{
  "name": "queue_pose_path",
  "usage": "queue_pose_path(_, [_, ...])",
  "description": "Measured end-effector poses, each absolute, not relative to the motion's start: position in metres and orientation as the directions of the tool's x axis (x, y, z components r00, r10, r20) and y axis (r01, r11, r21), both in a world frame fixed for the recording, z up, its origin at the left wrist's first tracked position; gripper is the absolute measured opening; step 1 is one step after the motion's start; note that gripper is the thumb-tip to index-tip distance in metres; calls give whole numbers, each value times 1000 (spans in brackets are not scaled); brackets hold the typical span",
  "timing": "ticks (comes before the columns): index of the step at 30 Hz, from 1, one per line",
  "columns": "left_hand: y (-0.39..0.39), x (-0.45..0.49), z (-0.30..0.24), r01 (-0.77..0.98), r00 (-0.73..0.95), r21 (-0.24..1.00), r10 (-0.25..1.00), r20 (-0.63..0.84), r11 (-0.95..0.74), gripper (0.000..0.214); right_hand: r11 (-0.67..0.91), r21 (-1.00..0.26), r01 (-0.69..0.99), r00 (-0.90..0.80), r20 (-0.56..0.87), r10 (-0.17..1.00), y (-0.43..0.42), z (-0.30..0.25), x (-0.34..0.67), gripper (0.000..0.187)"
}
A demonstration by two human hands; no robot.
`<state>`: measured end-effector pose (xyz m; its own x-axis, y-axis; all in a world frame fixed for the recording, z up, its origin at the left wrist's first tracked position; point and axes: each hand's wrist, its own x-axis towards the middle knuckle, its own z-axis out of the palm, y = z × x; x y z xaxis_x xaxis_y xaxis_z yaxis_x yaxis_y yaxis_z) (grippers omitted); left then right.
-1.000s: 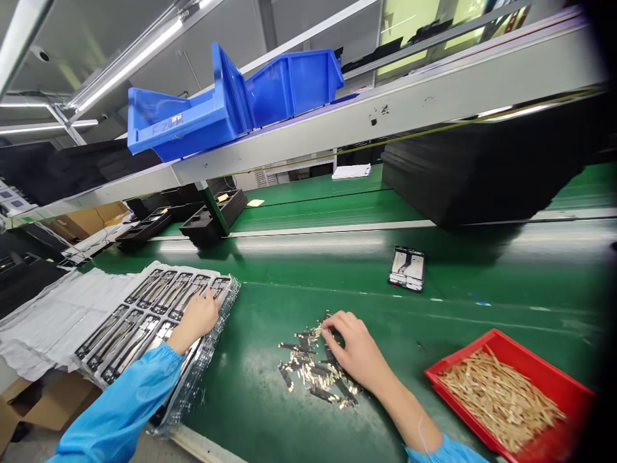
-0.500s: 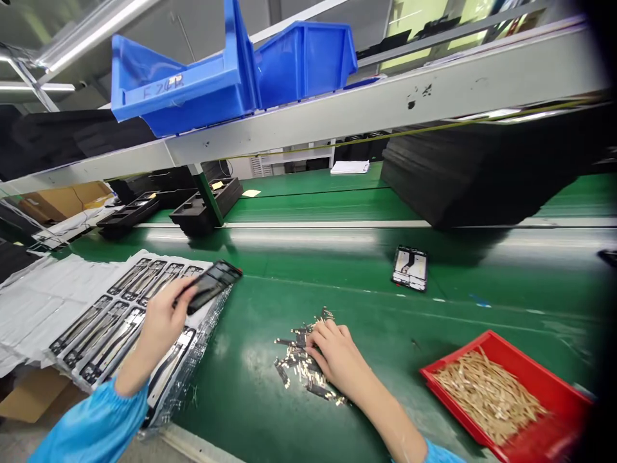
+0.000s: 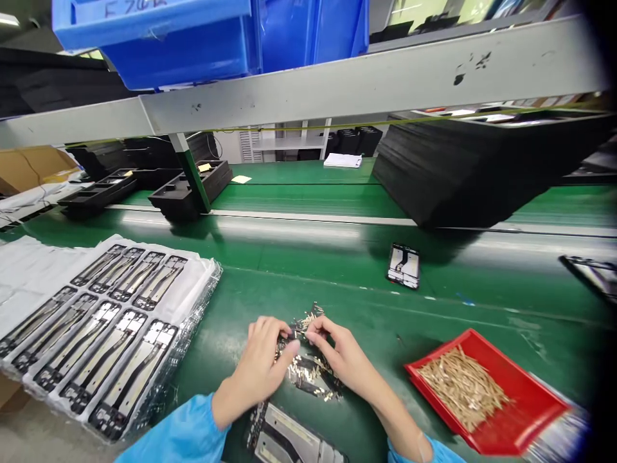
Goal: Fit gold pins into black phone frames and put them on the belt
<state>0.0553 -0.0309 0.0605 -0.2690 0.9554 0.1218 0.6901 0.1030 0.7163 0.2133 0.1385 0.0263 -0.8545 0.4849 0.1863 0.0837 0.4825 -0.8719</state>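
My left hand and my right hand meet over a pile of small gold and black strips on the green belt. Both hands pinch at strips at the top of the pile; the fingers are closed. A black phone frame lies flat on the belt just below my left wrist, near the front edge. To the left lies a clear blister tray on white wrap, holding several more phone frames in rows.
A red tray of thin gold strips sits at the right. One phone frame lies farther out on the belt, another at the far right. Black foam trays are stacked behind, under a grey shelf rail bearing blue bins.
My left hand lifted a phone frame out of the blister tray, carried it right, and the frame now lies on the belt below the wrist. That hand has joined the right at the pile.
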Motion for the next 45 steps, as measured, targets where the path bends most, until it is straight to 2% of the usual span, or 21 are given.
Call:
queue_pose_path(4, [11, 39, 59, 622, -189, 783, 975, 120, 24, 48, 386, -920, 71, -856, 142, 497, 132, 31, 210, 39])
queue_pose_path(7, [18, 33, 50, 595, -236, 804, 960, 151, 20, 51, 330, -942, 64, -858, 117, 499, 134, 33, 210, 43])
queue_pose_path(12, [12, 31, 41, 566, -288, 824, 941, 175, 20, 48, 258, -964, 68, -868, 70, 491, 135, 36, 212, 37])
queue_pose_path(20, [11, 28, 40, 574, -257, 819, 945, 205, -22, 46, 253, -962, 105, -863, 38, 503, 134, 37, 211, 37])
queue_pose_path(22, [9, 27, 42, 571, -260, 820, 942, 210, -26, 39, 241, -965, 106, -857, 34, 514, 134, 36, 211, 38])
queue_pose_path(24, [6, 26, 43, 562, -245, 826, 946, 210, -38, 21, 212, -972, 104, -849, 24, 528, 135, 35, 211, 40])
queue_pose_path(25, [5, 26, 43, 554, -230, 832, 952, 203, -44, 25, 190, -977, 100, -844, 18, 536, 135, 35, 211, 40])
queue_pose_path(27, [5, 25, 42, 534, -202, 845, 964, 175, -41, 50, 136, -987, 88, -837, 1, 547, 136, 35, 212, 42])
queue_pose_path(28, [5, 26, 41, 524, -195, 851, 968, 157, -33, 54, 103, -992, 76, -834, -7, 551, 137, 35, 212, 42])
queue_pose_path(32, [8, 27, 34, 508, -179, 861, 977, 114, -7, 43, -1, -1000, 13, -823, -11, 568, 141, 38, 216, 44])
queue_pose_path(35, [8, 28, 33, 522, -166, 853, 981, 99, 2, 50, -9, -1000, -12, -806, 5, 592, 145, 39, 218, 48])
queue_pose_path(38, [5, 32, 35, 627, -248, 779, 951, 185, 12, 64, 1, -1000, -10, -782, 8, 623, 146, 40, 219, 48])
queue_pose_path(41, [1, 40, 38, 740, -390, 672, 832, 394, 29, 53, 6, -1000, 4, -767, 1, 641, 145, 41, 218, 44])
queue_pose_path(43, [-1, 47, 39, 776, -355, 629, 788, 503, -52, 50, 5, -1000, 0, -766, 3, 643, 143, 40, 217, 43])
queue_pose_path(45, [-2, 54, 38, 759, -224, 619, 812, 539, -201, 57, 1, -1000, -16, -774, 13, 632, 140, 40, 216, 42])
